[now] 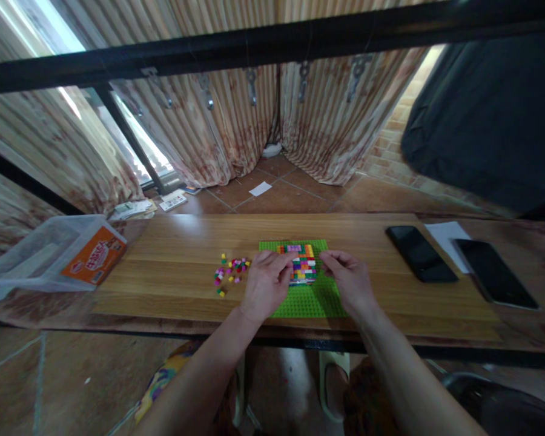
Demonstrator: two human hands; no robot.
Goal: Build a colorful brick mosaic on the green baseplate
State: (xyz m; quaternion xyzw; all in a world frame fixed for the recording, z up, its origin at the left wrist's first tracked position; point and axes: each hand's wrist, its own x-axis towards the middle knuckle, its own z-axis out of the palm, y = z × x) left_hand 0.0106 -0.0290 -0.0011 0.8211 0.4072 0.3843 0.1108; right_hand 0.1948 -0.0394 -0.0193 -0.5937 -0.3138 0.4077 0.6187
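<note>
A block of many-coloured toy bricks (pixel 303 266) stands on the green baseplate (pixel 309 306) in the middle of the wooden board. Over the left side of that block lies my left hand (pixel 267 281), its thumb and forefinger brought together at the bricks. Whatever sits between those fingertips is too small to make out. Just right of the block, my right hand (pixel 347 275) is closed in a pinch above the baseplate. Its fingertips hide anything they hold. Loose small bricks (pixel 231 269) are scattered on the board to the left of my left hand.
A clear plastic bin (pixel 40 251) with an orange label stands at the left. Two black phones (pixel 420 254) lie at the right, with white paper (pixel 449 239) between them. A dark metal rail (pixel 236 45) crosses in front of the curtains.
</note>
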